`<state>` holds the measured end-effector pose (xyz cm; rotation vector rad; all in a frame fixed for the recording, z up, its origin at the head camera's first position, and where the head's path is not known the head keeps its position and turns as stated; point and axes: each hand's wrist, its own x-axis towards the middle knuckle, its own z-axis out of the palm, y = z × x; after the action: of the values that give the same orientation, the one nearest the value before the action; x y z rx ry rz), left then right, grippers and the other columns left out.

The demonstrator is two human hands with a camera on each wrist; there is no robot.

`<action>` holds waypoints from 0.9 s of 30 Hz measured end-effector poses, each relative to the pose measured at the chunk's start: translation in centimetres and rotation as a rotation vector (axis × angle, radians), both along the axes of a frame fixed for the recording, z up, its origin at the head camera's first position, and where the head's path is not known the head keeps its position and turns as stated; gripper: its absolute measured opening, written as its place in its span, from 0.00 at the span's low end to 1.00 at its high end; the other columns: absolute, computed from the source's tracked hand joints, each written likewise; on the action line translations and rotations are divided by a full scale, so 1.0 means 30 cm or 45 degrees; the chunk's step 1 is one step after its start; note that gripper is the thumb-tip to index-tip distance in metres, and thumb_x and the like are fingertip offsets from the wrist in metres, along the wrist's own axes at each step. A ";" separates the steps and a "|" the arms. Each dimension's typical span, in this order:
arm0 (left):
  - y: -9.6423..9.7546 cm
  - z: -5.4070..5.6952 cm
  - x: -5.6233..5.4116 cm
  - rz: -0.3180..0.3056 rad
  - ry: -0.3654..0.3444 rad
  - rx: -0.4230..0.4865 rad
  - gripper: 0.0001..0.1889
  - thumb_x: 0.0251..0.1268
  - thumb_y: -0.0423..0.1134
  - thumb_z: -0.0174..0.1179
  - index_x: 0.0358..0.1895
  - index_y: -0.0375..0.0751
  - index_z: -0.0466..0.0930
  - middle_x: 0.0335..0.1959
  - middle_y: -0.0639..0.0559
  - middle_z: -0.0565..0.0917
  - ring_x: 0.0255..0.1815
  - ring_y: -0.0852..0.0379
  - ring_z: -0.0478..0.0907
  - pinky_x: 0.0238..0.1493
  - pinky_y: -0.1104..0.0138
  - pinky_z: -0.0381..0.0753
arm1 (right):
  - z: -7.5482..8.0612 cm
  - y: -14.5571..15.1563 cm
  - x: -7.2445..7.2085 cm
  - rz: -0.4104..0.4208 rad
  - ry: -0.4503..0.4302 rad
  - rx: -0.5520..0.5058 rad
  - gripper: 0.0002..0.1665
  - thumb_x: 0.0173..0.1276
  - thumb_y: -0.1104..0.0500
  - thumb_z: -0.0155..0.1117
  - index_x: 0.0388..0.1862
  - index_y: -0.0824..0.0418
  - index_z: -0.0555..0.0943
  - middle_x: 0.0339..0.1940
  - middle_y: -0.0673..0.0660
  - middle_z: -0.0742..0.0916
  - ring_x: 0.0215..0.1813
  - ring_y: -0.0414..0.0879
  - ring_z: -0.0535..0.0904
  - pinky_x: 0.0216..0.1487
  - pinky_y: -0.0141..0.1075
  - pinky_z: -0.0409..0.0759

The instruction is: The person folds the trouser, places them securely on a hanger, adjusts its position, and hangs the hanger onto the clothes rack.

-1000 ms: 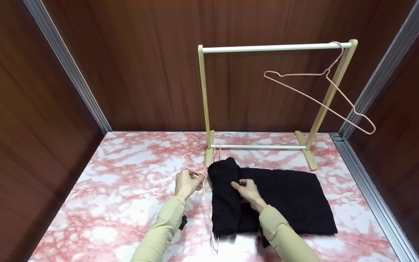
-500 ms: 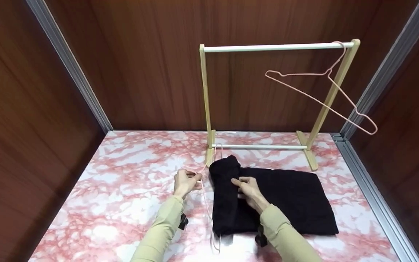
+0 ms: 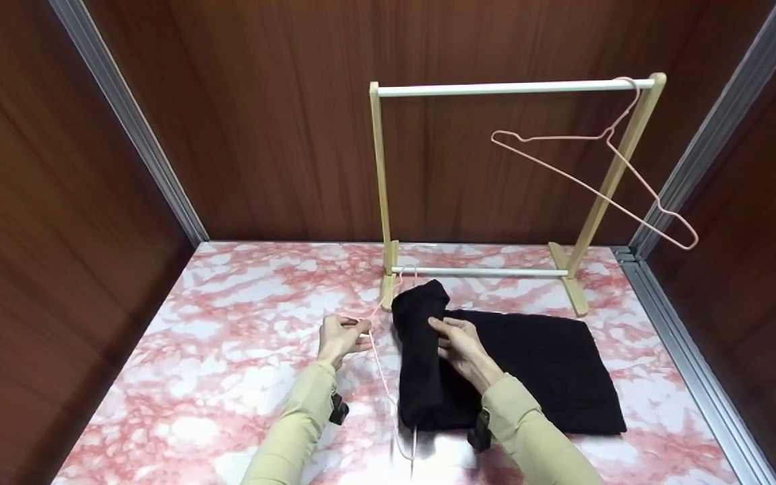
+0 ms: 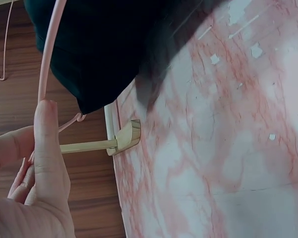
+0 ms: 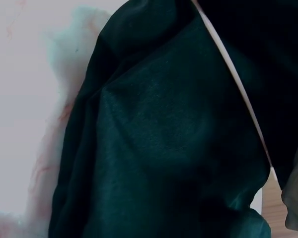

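My left hand (image 3: 339, 339) pinches a pink clothes hanger (image 3: 379, 369) near its neck, and the hanger stands on edge over the table. In the left wrist view, the pink hanger wire (image 4: 50, 49) rises from between thumb and fingers. Black folded cloth (image 3: 536, 374), its kind of garment unclear, lies to the right, with its left end folded up around the hanger's lower bar. My right hand (image 3: 463, 349) grips that raised fold, thumb on top and other fingers partly hidden. The right wrist view shows the hanger's bar (image 5: 238, 82) running across the dark cloth (image 5: 154, 129).
Behind the cloth stands a wooden rack with a white top rail (image 3: 496, 89). Another pink hanger (image 3: 563, 176) hangs at the rail's right end. The marbled pink and white table (image 3: 240, 364) is bounded by brown wood panels (image 3: 280, 135) and metal posts.
My right hand has lifted the left fold of cloth slightly up and rightward, making it narrower. The held hanger has turned a little, and its hook is now hardly visible.
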<state>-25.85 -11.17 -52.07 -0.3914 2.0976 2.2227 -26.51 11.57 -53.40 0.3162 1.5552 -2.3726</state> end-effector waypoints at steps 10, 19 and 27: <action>-0.011 -0.004 0.007 0.003 -0.018 0.075 0.10 0.65 0.28 0.61 0.45 0.22 0.78 0.23 0.51 0.86 0.22 0.58 0.87 0.29 0.69 0.88 | 0.049 0.003 0.001 -0.011 0.001 -0.088 0.12 0.71 0.65 0.61 0.26 0.57 0.77 0.21 0.48 0.85 0.24 0.39 0.83 0.27 0.29 0.82; -0.009 -0.010 0.007 -0.012 -0.043 0.150 0.11 0.67 0.28 0.60 0.47 0.21 0.77 0.23 0.51 0.85 0.23 0.61 0.86 0.31 0.69 0.88 | 0.117 0.006 0.001 -0.006 0.012 -0.178 0.07 0.73 0.64 0.60 0.33 0.58 0.79 0.28 0.51 0.86 0.31 0.42 0.86 0.34 0.31 0.85; -0.029 -0.031 0.006 0.016 -0.082 0.135 0.14 0.67 0.28 0.60 0.49 0.18 0.77 0.28 0.45 0.88 0.23 0.60 0.86 0.32 0.67 0.89 | 0.150 0.076 0.005 -0.006 0.060 -0.262 0.11 0.76 0.65 0.55 0.33 0.58 0.82 0.28 0.51 0.88 0.29 0.41 0.85 0.35 0.30 0.85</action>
<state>-25.66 -12.03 -53.01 -0.4635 1.9417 2.2840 -26.36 13.85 -48.90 0.2205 1.3154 -2.5332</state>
